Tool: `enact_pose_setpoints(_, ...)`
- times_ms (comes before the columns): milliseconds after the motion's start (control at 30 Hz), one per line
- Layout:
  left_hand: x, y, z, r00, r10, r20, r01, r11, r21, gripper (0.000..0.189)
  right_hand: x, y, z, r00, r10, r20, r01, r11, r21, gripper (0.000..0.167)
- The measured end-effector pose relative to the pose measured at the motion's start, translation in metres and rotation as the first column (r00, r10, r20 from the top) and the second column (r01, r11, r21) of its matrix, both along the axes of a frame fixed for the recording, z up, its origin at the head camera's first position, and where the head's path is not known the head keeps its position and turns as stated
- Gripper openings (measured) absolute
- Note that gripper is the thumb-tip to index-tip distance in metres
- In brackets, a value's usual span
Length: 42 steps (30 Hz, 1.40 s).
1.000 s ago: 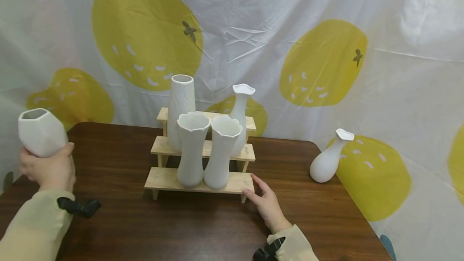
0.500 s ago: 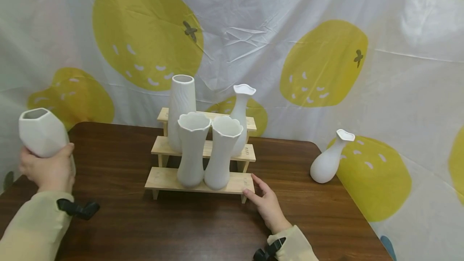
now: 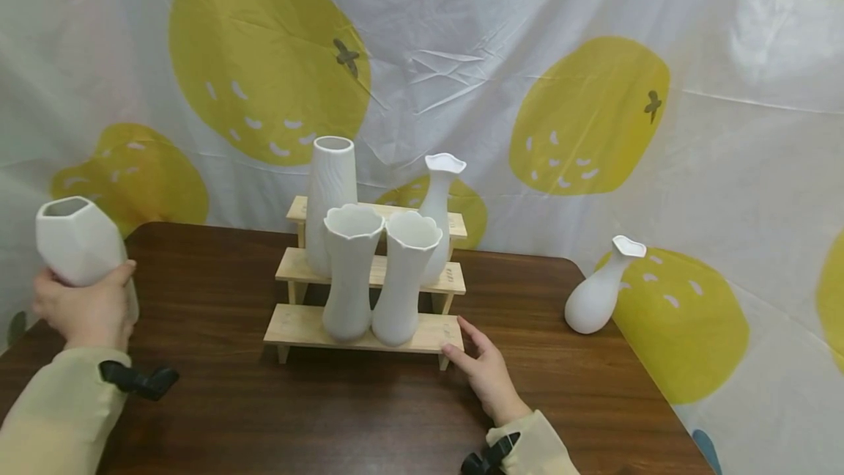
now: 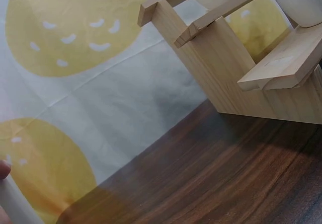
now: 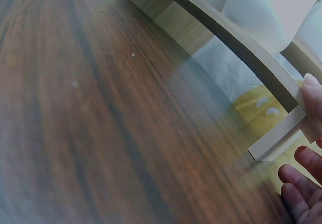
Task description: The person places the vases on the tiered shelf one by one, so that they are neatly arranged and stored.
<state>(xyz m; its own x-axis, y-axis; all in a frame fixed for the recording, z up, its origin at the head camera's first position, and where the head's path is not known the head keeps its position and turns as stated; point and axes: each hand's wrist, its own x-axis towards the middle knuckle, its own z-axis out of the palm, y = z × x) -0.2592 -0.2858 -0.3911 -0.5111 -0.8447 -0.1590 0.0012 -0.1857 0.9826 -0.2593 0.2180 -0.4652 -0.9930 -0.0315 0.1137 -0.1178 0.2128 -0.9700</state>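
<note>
At the far left of the head view my left hand (image 3: 86, 306) grips a white faceted vase (image 3: 79, 240), its angular mouth facing up. The left wrist view shows only a fingertip and a sliver of that vase (image 4: 17, 204). My right hand (image 3: 488, 372) pinches the right end of the lowest step of a three-step wooden stand (image 3: 297, 325), thumb at the front corner and forefinger behind. Two white vases with scalloped rims, a left one (image 3: 349, 277) and a right one (image 3: 402, 284), stand side by side on that step.
On the middle step stand a tall tapered white vase (image 3: 330, 204) and a slim-necked white vase (image 3: 437, 211). Another slim-necked vase (image 3: 590, 303) is by the right edge of the dark wooden table (image 3: 297, 416). A fruit-patterned curtain (image 3: 448, 79) hangs behind.
My left wrist has shifted very slightly left. The vase it holds, the right hand and the stand look the same.
</note>
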Motion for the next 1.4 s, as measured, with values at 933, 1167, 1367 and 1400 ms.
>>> enact_pose_setpoints(933,-0.006,0.000,0.010,0.984,-0.177,-0.022,0.177,0.984,-0.004,0.098,-0.002,0.002,-0.005,0.998,0.003,-0.058,-0.001,0.999,0.035,0.071)
enact_pose_setpoints(1167,-0.009,0.003,0.028,0.916,-0.394,0.080,0.400,0.912,-0.090,0.105,-0.002,0.001,-0.004,1.000,-0.009,-0.022,0.010,1.000,0.018,0.070)
enact_pose_setpoints(1367,-0.016,0.010,0.043,0.861,-0.497,0.108,0.508,0.839,-0.196,0.099,-0.001,0.001,-0.001,1.000,-0.008,0.003,0.008,1.000,0.001,0.067)
enact_pose_setpoints(1400,-0.018,0.012,0.046,0.856,-0.505,0.109,0.516,0.829,-0.216,0.097,-0.001,0.001,-0.002,1.000,-0.008,0.004,0.008,1.000,-0.001,0.067)
